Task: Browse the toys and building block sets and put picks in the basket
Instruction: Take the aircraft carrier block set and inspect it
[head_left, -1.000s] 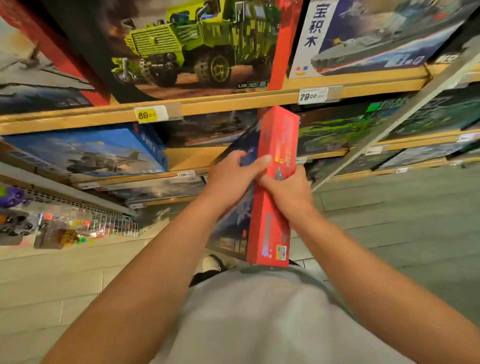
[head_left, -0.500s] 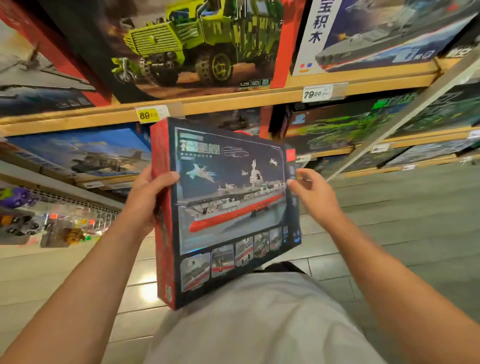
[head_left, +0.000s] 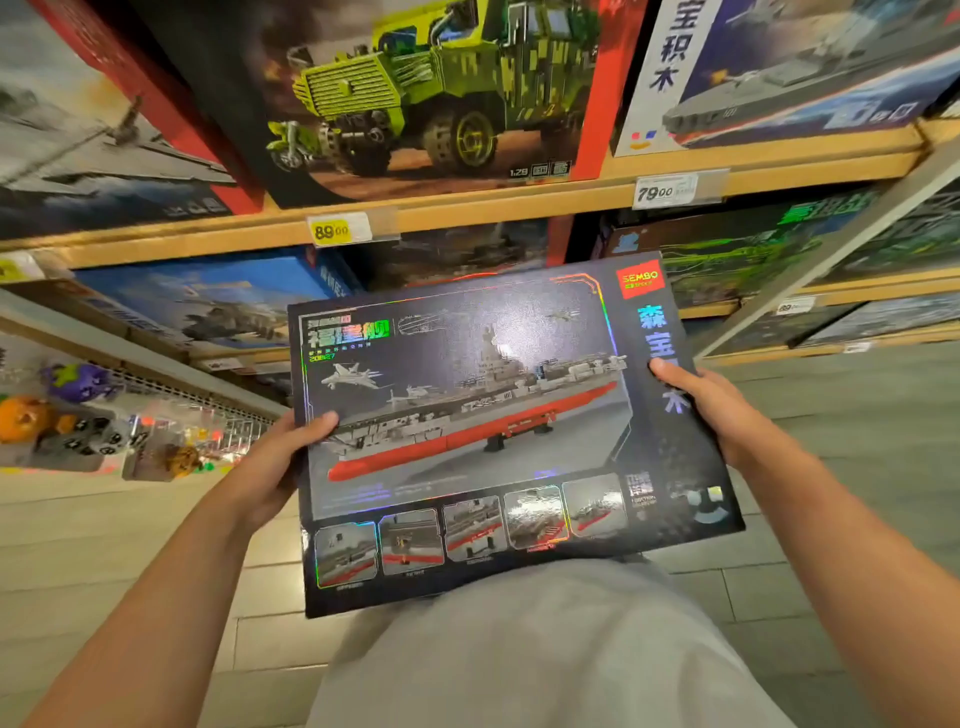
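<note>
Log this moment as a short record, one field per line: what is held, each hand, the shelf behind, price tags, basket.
held item: aircraft carrier block set box, front face up toward the camera
left hand: grips the box's left edge
right hand: grips the box's right edge
shelf behind: green truck set box above the wooden shelf
price tags: yellow 89.00 tag; white 79.00 tag
basket: not in view

A: Any brand on the carrier box (head_left: 467, 415)?
B: Red tag (head_left: 640, 278), top right corner: "SEMBO".
A: Prices?
B: Yellow shelf label (head_left: 337, 229) says "89.00", white label (head_left: 667, 191) "79.00".
A: Truck box (head_left: 415, 93)?
B: "1:29" at its btm edge. Rest too blurry.
</note>
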